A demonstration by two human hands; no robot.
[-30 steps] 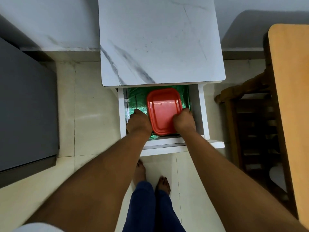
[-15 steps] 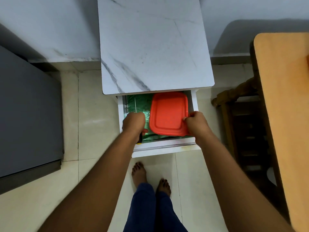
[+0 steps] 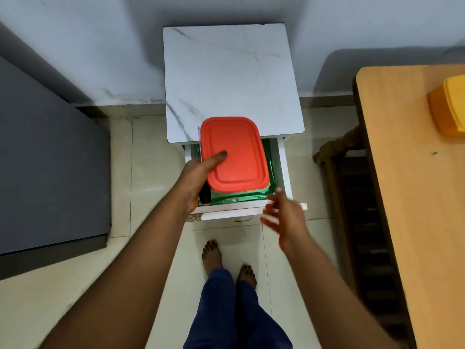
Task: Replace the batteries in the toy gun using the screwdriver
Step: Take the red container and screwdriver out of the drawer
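Note:
My left hand (image 3: 198,172) grips a red-lidded box (image 3: 236,154) by its left side, thumb on the lid, and holds it above the open white drawer (image 3: 283,167). In the same hand, against the box's left edge, lies what looks like a screwdriver (image 3: 205,195), with a dark handle below my palm and a thin metal shaft above it. My right hand (image 3: 284,215) hovers blurred over the drawer's front right corner, fingers spread and holding nothing. No toy gun or batteries are in view.
The drawer has a green lining (image 3: 239,197) and belongs to a marble-topped side table (image 3: 226,79) against the wall. A grey cabinet (image 3: 50,172) stands at the left. At the right, a wooden table (image 3: 415,197) carries a yellow box (image 3: 448,107). My bare feet (image 3: 212,253) are on the tiled floor.
The red box has risen out of the drawer in my left hand alone. My right hand has let go of it and moved down and right, opening.

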